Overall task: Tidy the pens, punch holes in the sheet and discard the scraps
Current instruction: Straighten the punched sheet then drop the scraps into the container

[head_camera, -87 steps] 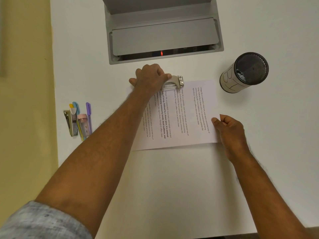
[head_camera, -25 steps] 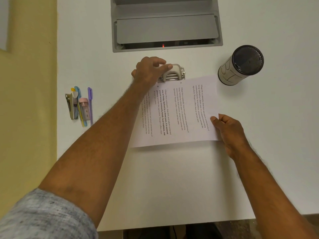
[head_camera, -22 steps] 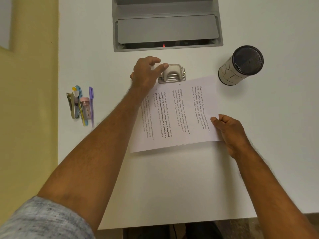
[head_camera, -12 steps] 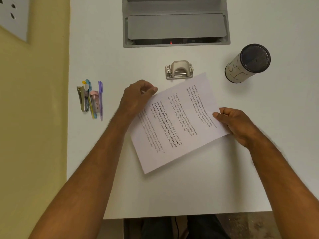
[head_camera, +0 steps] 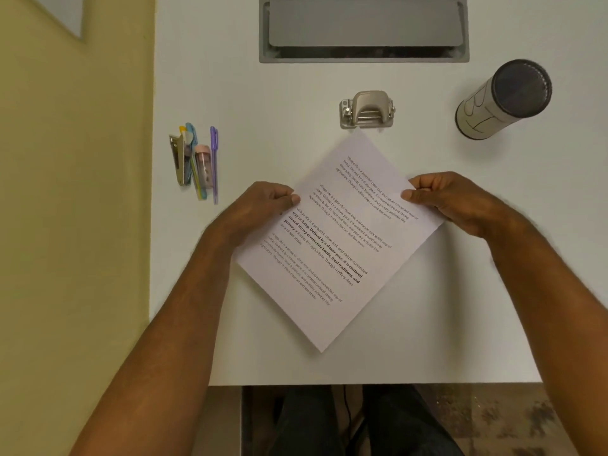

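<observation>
A printed white sheet (head_camera: 335, 245) lies turned like a diamond in the middle of the white desk (head_camera: 279, 93). My left hand (head_camera: 260, 209) pinches its left edge with thumb on top. My right hand (head_camera: 450, 199) pinches its right edge the same way. The grey metal hole punch (head_camera: 367, 109) stands alone just beyond the sheet's far corner, with no hand on it. Several pens (head_camera: 200, 159) lie side by side at the desk's left, next to a metal stapler (head_camera: 177, 159).
A white cylindrical pen holder (head_camera: 503, 98) with a dark mesh inside stands at the right rear. A grey cable hatch (head_camera: 363, 28) is set into the desk's far middle. A yellow wall (head_camera: 72, 192) borders the left edge. The desk's front edge runs close below the sheet.
My left hand left the hole punch and took the sheet's left edge. Both hands pulled the sheet out of the punch, toward me, and turned it clockwise into a diamond.
</observation>
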A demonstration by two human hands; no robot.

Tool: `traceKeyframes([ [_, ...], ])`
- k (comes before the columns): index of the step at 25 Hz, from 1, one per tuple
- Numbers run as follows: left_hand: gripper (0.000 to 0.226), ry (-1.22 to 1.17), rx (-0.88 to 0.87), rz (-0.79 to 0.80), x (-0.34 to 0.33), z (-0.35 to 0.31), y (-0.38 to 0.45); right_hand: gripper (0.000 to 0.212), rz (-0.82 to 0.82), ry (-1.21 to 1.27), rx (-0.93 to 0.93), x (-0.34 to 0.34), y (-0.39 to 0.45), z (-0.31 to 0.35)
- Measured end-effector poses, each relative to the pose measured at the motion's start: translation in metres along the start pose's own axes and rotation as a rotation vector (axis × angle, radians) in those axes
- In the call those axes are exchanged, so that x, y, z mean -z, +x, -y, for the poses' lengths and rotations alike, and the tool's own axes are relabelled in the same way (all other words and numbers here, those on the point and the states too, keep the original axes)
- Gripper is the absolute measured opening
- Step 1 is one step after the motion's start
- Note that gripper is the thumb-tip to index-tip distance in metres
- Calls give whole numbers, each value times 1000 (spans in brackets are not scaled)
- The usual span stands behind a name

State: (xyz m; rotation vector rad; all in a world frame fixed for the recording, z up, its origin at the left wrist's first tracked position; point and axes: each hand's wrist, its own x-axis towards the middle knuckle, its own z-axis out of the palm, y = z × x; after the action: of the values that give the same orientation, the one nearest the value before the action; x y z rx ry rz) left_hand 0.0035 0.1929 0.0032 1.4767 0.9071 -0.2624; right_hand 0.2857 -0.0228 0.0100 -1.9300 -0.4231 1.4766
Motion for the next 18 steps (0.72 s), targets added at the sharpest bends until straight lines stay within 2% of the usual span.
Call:
traceKeyframes([
  [2,32,-62,-4,-35,-6,11,-7,16,-5,15,-10,-2,2,3],
  [5,27,-216,25,-104,-15,23,-14,24,-67,97,-28,-7,0,5],
  [8,23,-368,64,-207,-25,32,-19,28,-104,316,-33,-18,-6,-1],
  [12,21,-568,92,-365,-52,40,-27,15,-128,535,-27,-57,-21,-17],
  [15,27,-642,103,-427,-78,41,-32,17,-190,521,17,-84,-31,-35],
  [18,23,-654,113,-436,-93,41,-36,22,-278,415,62,-90,-37,-43],
])
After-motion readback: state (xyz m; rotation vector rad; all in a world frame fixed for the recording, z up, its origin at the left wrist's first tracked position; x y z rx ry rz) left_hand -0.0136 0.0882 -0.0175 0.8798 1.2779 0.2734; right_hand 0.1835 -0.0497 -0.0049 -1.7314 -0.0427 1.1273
